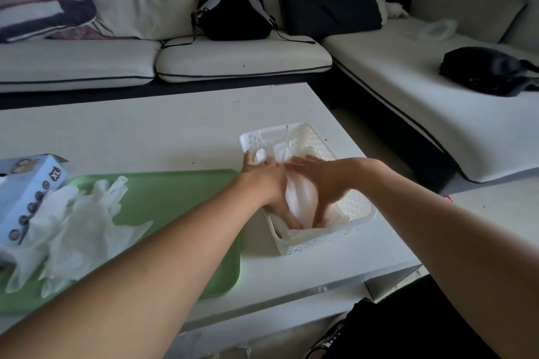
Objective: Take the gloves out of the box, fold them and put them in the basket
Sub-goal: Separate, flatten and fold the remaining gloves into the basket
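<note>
Here, both hands: were reaching into the white perforated plastic basket (361, 211) on the white tabletop (145, 131).
Left hand (267, 183): lay flat with straight fingers along the left side of the white folded glove (302, 197), thumb down near the basket's near end.
Right hand (319, 175): lay flat with straight fingers along the glove's right side, thumb down beside the left thumb; neither hand curled round the glove.
Folded glove: lay inside the basket between the two hands, pressed on both sides, on top of other white gloves in the basket.
Loose translucent white gloves (78, 224): lay heaped on the pale green plastic tray (180, 198), well left of the basket.
Light blue cardboard glove box marked XL (27, 198): stood tilted at the tray's left edge, touching the heap.
Behind: a white sofa (233, 58) with a black backpack (233, 11).
</note>
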Available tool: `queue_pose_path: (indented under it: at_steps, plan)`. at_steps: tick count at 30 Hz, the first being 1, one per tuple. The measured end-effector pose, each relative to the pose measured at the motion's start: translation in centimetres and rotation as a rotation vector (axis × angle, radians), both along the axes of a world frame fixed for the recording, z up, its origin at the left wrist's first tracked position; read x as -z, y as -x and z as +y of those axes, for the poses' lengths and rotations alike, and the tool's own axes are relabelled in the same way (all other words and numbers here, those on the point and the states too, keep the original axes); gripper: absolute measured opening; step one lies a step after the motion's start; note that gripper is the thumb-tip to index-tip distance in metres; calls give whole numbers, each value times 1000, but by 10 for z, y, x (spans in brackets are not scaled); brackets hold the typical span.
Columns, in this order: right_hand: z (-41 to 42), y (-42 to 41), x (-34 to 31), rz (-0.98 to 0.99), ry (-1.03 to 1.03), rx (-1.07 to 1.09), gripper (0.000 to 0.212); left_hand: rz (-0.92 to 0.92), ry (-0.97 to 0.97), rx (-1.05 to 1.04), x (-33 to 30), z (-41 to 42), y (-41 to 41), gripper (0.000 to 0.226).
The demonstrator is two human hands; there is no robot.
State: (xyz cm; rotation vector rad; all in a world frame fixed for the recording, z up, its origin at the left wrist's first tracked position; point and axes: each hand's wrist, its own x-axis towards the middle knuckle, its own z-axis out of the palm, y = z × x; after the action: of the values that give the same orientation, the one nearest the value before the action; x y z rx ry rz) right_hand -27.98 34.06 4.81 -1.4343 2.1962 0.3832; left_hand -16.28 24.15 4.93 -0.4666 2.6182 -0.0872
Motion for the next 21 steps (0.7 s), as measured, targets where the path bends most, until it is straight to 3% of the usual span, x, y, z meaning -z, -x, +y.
queue_pose_path:
  at_steps: [3, 5, 8, 10, 13, 17, 21]
  plan:
    - [-8, -10, -28, 5, 94, 20, 131, 222, -118, 10, -13, -16, -17, 118]
    - [-23, -26, -45, 29, 265, -16, 106, 388, -188, 3, -21, -36, -39, 112]
    - [-58, -69, -51, -48, 579, -91, 59, 537, -228, -77, -27, -79, -89, 85]
    - [-81, -104, -42, -129, 645, -143, 44, 565, -182, -123, -24, -110, -129, 66]
    - [-114, -160, -18, -189, 601, -231, 42, 539, -125, -276, -12, -149, -199, 58]
    - [-142, -218, 18, -228, 553, -286, 57, 427, -117, -462, -2, -178, -256, 73]
    - [-163, -255, 49, -172, 542, -417, 63, 236, -93, -491, 10, -190, -282, 88]
